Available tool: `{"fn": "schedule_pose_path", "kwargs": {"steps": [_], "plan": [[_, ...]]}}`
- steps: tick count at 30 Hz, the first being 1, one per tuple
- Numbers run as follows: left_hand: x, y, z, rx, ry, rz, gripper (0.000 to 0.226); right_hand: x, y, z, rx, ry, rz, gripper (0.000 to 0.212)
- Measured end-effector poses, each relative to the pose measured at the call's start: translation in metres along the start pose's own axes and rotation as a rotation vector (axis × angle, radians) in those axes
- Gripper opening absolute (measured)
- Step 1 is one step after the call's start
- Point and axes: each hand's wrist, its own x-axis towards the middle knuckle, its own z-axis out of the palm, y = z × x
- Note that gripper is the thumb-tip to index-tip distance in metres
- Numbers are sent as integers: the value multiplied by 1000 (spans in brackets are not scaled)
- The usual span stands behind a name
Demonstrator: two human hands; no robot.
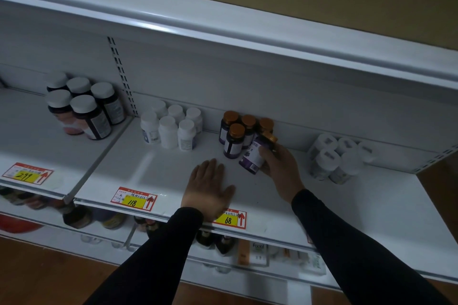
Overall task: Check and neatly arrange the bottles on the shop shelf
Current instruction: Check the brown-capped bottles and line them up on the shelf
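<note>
My right hand (pixel 281 168) grips a dark purple bottle with a gold cap (pixel 255 153), tilted, just in front of a cluster of several like gold-capped bottles (pixel 235 136) at the back of the white shelf (pixel 153 171). My left hand (pixel 209 186) rests flat, fingers straight, on the shelf near its front edge, holding nothing. Left of the cluster stand several white bottles (pixel 171 129). Several dark bottles with white caps (pixel 81 106) stand on the neighbouring shelf section. Several pale bottles (pixel 337 158) stand to the right.
Price tags reading 299 (pixel 26 173), 118 (pixel 133 199) and 68 (pixel 231 218) sit on the shelf's front rail. An upper shelf lip (pixel 223 39) overhangs. A lower shelf (pixel 99 220) holds more bottles and boxes. Wooden floor lies below.
</note>
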Motion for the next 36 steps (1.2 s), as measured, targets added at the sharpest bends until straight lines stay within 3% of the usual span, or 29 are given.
{"fn": "schedule_pose_path", "kwargs": {"steps": [6,11,14,19,23,28,36], "plan": [[6,-6,-8,-167,-34,-19,60,-2,0,1,122,-34,67,28],[0,-2,-33,-728,-3,-142,51,-5,-1,6,147,-76,81,28],[-2,12,-45,-971,-5,-95,55,-9,-4,11,160,-107,73,28],[1,29,-52,-894,3,4,27,-13,-10,14,172,-143,62,28],[-2,33,-54,-951,61,16,43,-16,-13,14,130,-133,61,28],[-1,42,-57,-938,128,35,46,-20,-19,17,79,-143,69,27],[-3,37,-56,-1192,-109,-19,36,-21,-19,14,111,-135,91,30]]}}
